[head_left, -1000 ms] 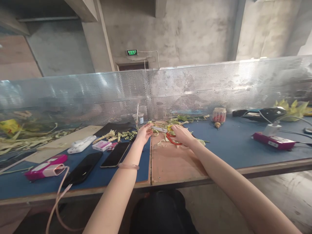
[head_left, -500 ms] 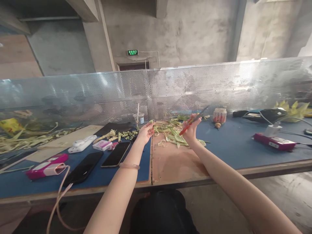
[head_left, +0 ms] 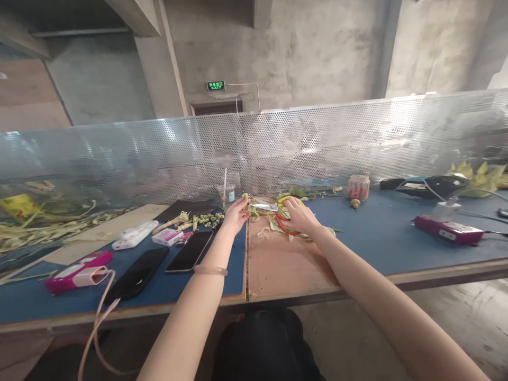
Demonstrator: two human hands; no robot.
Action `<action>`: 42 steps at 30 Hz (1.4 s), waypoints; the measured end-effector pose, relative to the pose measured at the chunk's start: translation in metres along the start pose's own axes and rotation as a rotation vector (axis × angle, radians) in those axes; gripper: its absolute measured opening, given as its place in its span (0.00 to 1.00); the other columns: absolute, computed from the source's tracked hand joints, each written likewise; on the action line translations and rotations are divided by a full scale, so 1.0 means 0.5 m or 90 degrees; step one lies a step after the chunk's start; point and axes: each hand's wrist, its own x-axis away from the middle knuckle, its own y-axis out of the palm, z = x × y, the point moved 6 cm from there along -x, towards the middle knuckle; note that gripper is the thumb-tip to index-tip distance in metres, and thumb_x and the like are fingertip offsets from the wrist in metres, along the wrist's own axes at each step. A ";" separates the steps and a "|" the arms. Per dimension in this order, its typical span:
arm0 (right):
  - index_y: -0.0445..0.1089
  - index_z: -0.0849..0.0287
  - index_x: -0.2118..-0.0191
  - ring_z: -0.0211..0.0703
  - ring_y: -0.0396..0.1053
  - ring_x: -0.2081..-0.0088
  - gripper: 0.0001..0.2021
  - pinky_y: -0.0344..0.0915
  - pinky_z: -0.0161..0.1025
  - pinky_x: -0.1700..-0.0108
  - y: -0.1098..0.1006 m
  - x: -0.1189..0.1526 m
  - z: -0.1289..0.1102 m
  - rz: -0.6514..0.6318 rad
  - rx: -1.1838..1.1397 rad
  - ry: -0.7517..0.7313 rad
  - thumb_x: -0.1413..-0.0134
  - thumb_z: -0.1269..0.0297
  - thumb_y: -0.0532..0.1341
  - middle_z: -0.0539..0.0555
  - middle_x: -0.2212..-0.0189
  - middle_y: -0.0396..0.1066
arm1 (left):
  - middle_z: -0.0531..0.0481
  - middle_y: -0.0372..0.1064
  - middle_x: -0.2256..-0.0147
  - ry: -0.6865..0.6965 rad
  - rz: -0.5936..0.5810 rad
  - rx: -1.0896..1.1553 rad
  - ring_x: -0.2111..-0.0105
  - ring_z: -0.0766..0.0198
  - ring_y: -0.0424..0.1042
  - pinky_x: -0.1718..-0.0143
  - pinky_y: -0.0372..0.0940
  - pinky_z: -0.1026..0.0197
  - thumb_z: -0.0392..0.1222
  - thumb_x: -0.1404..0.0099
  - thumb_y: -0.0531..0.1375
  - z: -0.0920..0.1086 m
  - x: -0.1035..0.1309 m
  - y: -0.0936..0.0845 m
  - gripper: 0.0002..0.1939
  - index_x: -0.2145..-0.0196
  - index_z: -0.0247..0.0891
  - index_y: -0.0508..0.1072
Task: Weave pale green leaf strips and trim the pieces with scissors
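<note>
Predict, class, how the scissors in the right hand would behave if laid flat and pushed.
The scissors would probably stay stiff, since their blades look like straight, shiny metal. They seem unlikely to roll, given the broad, curved red handle.

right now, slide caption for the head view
Right hand holds red-handled scissors pointing toward a small plant piece in the left hand, plant scraps on the worktable.

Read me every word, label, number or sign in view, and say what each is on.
"安全出口 EXIT": green exit sign.
Jar: red marks, too blurred to read.
Cup label: too small to read.
Pink-and-white carton: too blurred to read.
Magenta box on the right: label too small to read.
</note>
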 end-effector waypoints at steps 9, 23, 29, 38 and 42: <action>0.60 0.59 0.57 0.48 0.59 0.54 0.20 0.59 0.38 0.63 0.018 0.000 -0.016 -0.076 0.046 -0.029 0.49 0.48 0.52 0.59 0.56 0.61 | 0.52 0.69 0.75 -0.005 0.017 -0.021 0.78 0.72 0.65 0.77 0.60 0.68 0.36 0.59 0.68 -0.004 -0.008 -0.007 0.17 0.68 0.38 0.73; 0.60 0.59 0.56 0.47 0.61 0.55 0.20 0.59 0.36 0.66 0.011 0.000 -0.014 -0.099 0.046 0.020 0.49 0.49 0.52 0.59 0.55 0.63 | 0.53 0.66 0.79 -0.024 0.027 -0.023 0.81 0.72 0.64 0.78 0.60 0.67 0.35 0.57 0.66 -0.001 0.007 0.001 0.12 0.71 0.36 0.73; 0.60 0.58 0.58 0.47 0.62 0.56 0.19 0.58 0.35 0.67 0.013 0.003 -0.017 -0.100 0.058 0.003 0.48 0.49 0.50 0.59 0.56 0.63 | 0.52 0.67 0.78 -0.030 0.031 -0.037 0.80 0.71 0.65 0.79 0.59 0.68 0.36 0.56 0.66 -0.002 0.007 0.001 0.12 0.70 0.36 0.72; 0.60 0.59 0.61 0.47 0.62 0.58 0.18 0.58 0.36 0.67 0.014 0.001 -0.019 -0.105 0.068 -0.001 0.48 0.48 0.50 0.58 0.59 0.63 | 0.52 0.67 0.79 -0.036 0.037 -0.050 0.81 0.71 0.65 0.79 0.60 0.67 0.36 0.56 0.66 -0.002 0.011 0.003 0.11 0.71 0.35 0.72; 0.61 0.59 0.59 0.47 0.62 0.56 0.19 0.59 0.37 0.66 0.012 0.002 -0.020 -0.111 0.065 0.012 0.48 0.49 0.51 0.60 0.57 0.62 | 0.52 0.66 0.78 -0.038 0.035 -0.053 0.81 0.71 0.65 0.79 0.60 0.67 0.36 0.55 0.65 -0.001 0.012 0.004 0.11 0.71 0.35 0.71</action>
